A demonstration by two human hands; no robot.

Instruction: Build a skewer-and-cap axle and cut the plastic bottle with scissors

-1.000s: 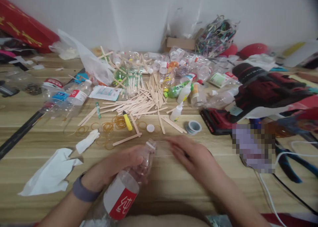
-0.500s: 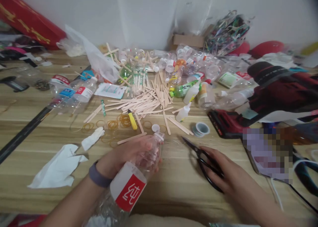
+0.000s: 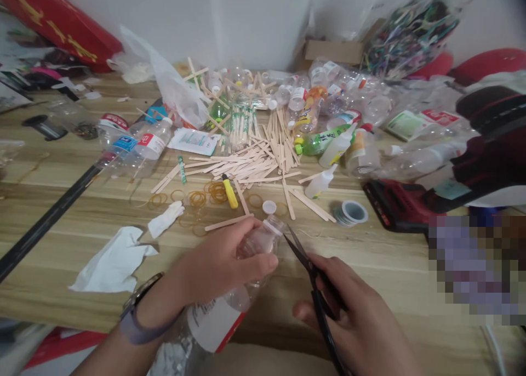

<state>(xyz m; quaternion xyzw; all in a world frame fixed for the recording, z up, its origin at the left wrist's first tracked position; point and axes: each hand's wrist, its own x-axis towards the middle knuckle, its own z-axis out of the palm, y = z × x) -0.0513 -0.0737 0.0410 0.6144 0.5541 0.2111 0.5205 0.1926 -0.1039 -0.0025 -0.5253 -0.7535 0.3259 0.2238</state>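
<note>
Clear plastic bottle [image 3: 219, 321]: in the left hand [image 3: 217, 263], tilted, mouth pointing away and to the right of the grip, base back toward the body. Left grip closed around the shoulder, thumb across it; white-and red label just below the grip. Right hand [image 3: 349, 305] closed on the handles of black scissors [image 3: 309, 267], blades slightly parted, tips at the bottle neck. Contact there: can't tell.

Just past left grip: white cap [image 3: 269, 207], lying loose. Farther out: yellow-handled tool [image 3: 230, 194], rubber bands [image 3: 213, 192], then the wooden stick pile [image 3: 246, 165]. Left of left grip: crumpled tissue [image 3: 113, 262]. Beyond right grip: small spool [image 3: 354, 212], white squeeze bottle [image 3: 319, 184]; out to the right, red-black power tool [image 3: 405, 203].
</note>
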